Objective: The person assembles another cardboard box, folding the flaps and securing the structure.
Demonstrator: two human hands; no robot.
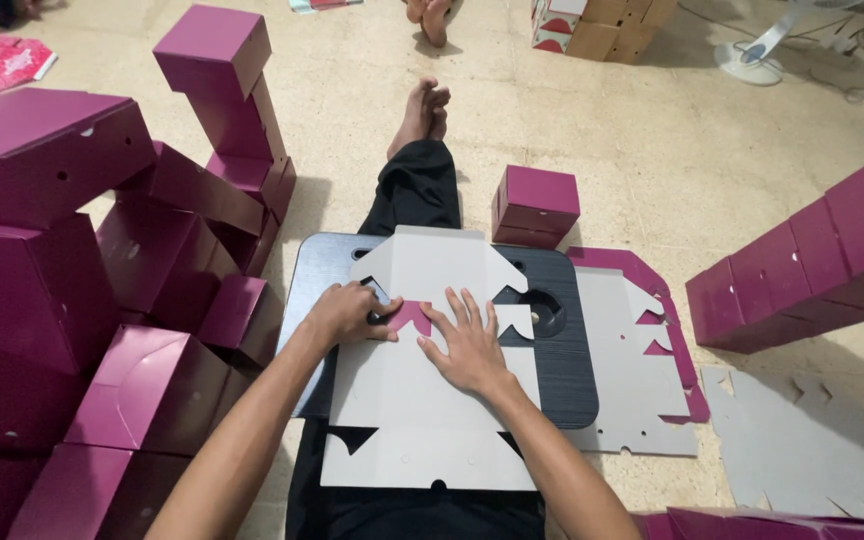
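Head view, looking down at a person seated on a pale floor [592,150] with one leg stretched forward. A flat, die-cut grey cardboard box blank [430,400], grey side up, lies across a dark rectangular lap board [562,385] that rests on the person's lap. The left hand [350,313] is curled, its fingers closed on a small magenta flap [410,314] near the middle of the blank. The right hand [470,345] lies open and flat, fingers spread, palm pressing the blank just right of that flap; the two hands almost touch.

To the right of the board, a stack of further flat blanks [632,380], grey above with magenta edges showing, lies on the floor, and one more grey blank [802,450] lies beyond it. A single folded magenta cube box [536,206] stands just past the board, beside the person's leg. Heaped magenta boxes [102,300] fill the left side; a row of them [812,260] runs along the right. A white fan base [752,55] and stacked cartons [602,25] stand at the far edge, and another person's foot [430,18] shows at top centre.
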